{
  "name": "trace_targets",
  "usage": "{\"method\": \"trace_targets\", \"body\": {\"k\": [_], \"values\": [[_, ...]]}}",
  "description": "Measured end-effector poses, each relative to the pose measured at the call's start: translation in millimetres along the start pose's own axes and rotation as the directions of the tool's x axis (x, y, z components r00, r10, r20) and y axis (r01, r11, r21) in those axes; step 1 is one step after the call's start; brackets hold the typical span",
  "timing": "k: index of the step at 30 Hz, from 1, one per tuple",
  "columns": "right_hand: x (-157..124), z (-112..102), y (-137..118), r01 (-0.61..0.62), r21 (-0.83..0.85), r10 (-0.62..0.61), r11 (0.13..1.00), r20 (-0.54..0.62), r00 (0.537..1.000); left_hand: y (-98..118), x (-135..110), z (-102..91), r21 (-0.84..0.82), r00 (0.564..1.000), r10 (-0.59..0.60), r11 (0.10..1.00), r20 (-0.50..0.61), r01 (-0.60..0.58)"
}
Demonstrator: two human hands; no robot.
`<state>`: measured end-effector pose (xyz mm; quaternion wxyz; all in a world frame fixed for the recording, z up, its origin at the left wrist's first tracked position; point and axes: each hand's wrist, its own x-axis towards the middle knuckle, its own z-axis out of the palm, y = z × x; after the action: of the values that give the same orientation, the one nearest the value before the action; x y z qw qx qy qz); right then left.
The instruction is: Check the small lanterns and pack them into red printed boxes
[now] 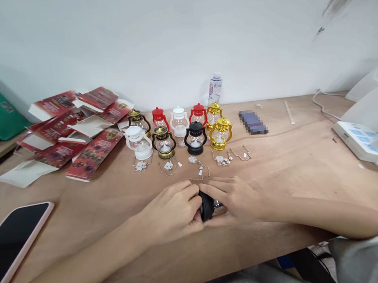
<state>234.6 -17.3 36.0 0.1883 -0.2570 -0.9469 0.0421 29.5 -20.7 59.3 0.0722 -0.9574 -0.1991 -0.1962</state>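
Observation:
Near the front of the table, a small black lantern (pixel 206 206) lies on its side between my hands. My left hand (pixel 179 206) has its fingers closed on the black end. From the other side my right hand (pixel 235 198) grips the body, where a bit of clear globe shows under the palm. Much of this lantern is hidden by my fingers. Just beyond the hands lies a bent wire handle (pixel 205 175). Two rows of upright lanterns stand farther back, among them a white one (pixel 139 143), a black one (pixel 195 138) and a gold one (pixel 221 134).
Several wire pieces with small white tags (pixel 168 165) and round metal discs lie before the lanterns. Red flattened boxes (pixel 95 154) pile up at left, near a phone (pixel 14 245). A bottle (pixel 214 89) stands by the wall; a white power strip (pixel 368 144) sits at right.

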Motion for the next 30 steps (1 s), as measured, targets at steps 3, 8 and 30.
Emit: {"method": "trace_targets", "body": {"k": [3, 8, 30], "values": [[-1.1, 3.3, 1.8, 0.017, -0.004, -0.017, 1.000, -0.025, 1.000, 0.9, -0.4, 1.7, 0.025, 1.000, 0.014, 1.000, -0.020, -0.014], [-2.4, 4.6, 4.0, 0.034, -0.005, -0.034, 0.999, -0.043, 0.998, 1.5, -1.2, 2.7, 0.035, 1.000, -0.004, 0.999, -0.004, 0.005], [5.8, -7.1, 7.2, -0.100, 0.136, 0.100, 0.986, 0.005, 0.995, -4.0, 1.2, -12.6, -0.162, 0.961, -0.235, 0.953, 0.144, 0.257]]}}
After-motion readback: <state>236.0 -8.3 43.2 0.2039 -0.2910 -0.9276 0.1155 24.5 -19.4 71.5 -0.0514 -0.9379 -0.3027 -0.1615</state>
